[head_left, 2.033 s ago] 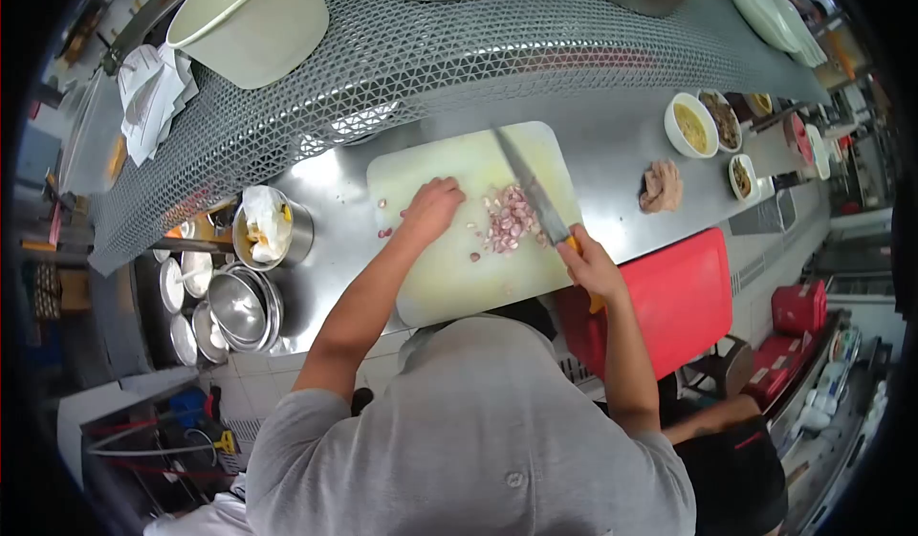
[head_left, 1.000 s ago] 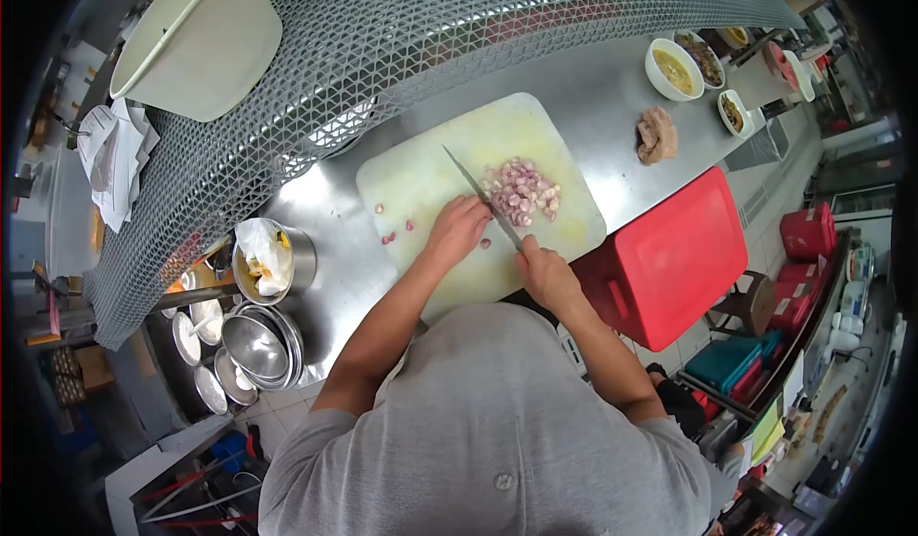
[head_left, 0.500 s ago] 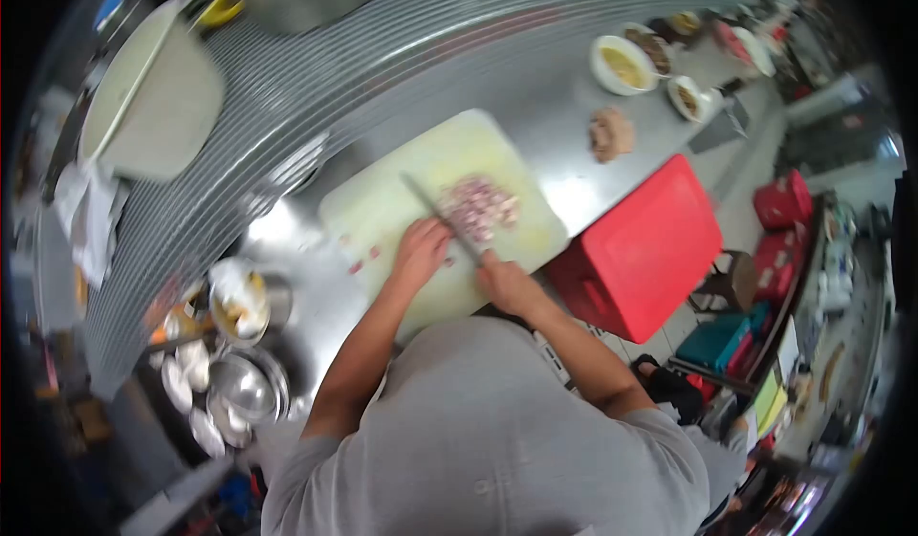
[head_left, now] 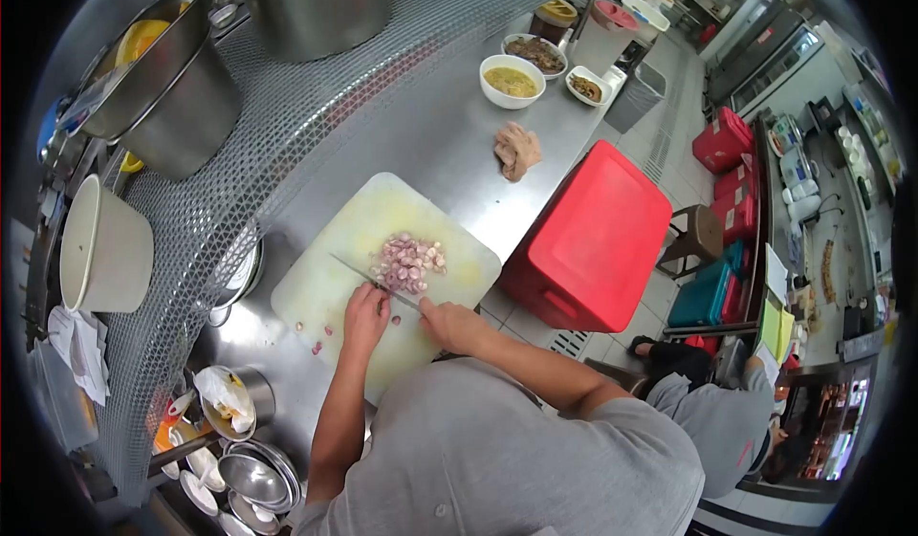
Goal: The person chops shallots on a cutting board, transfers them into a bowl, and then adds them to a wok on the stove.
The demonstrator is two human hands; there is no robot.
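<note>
The chopped purplish pieces [head_left: 409, 262] lie heaped on the pale cutting board [head_left: 382, 209], just beyond the knife [head_left: 354, 268]. The right hand [head_left: 449, 327] is wrapped around the knife's handle end, its forearm reaching in from the right. The left hand [head_left: 367, 314], fingers bent together, rests at the blade's near side (whether it pinches anything, I cannot tell), its forearm stretched forward. Farther right, red boxes [head_left: 738, 192] bear pale markings too small to read.
</note>
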